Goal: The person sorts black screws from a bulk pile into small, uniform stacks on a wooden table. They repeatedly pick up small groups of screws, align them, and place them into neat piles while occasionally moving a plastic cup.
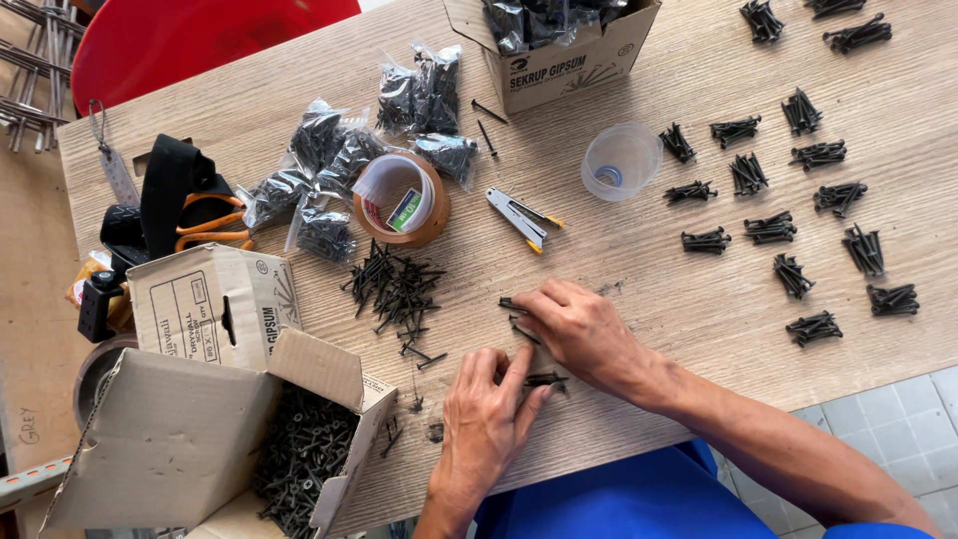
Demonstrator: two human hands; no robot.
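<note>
My left hand [486, 414] lies palm down on the wooden table [649, 269], fingers closed around a small bunch of black screws [545, 380] that sticks out at its fingertips. My right hand [577, 329] rests just above it, fingertips pinching one or two black screws [513, 304] against the tabletop. A loose heap of black screws [394, 287] is spread to the left of both hands.
Several small screw bundles [788, 190] lie in rows at the right. A clear plastic cup [621, 160], a stapler-like tool [519, 217], a tape roll [404, 200], bagged screws [329, 170], orange scissors [210, 225] and open cardboard boxes of screws [289, 449], [559, 40] crowd the table.
</note>
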